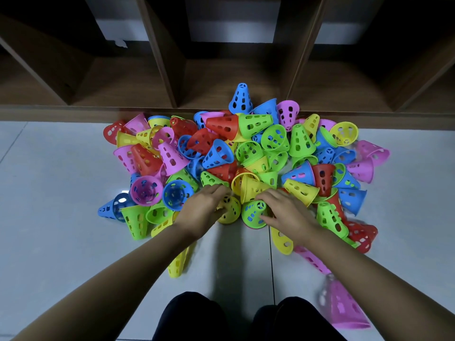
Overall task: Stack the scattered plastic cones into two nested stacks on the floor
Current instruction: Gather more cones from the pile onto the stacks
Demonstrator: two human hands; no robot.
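Note:
A big heap of perforated plastic cones [246, 148] in red, blue, green, yellow and pink lies scattered on the grey tile floor. At its near edge stands a yellow cone [231, 209], tip up, and my left hand [203, 209] wraps around its left side. Beside it stands a green cone [252, 214], tip up. My right hand [286, 212] grips this one, thumb against its right wall and fingers over its top, touching a lying yellow cone [252, 189]. No tall nested stack is visible.
Loose cones lie near me: a yellow one [177, 265] under my left forearm, a pink one [311, 260] under my right forearm, a blurred pink one [344, 308] at bottom right. A brown wooden shelf unit [172, 77] borders the heap behind. My knees [246, 318] are at the bottom.

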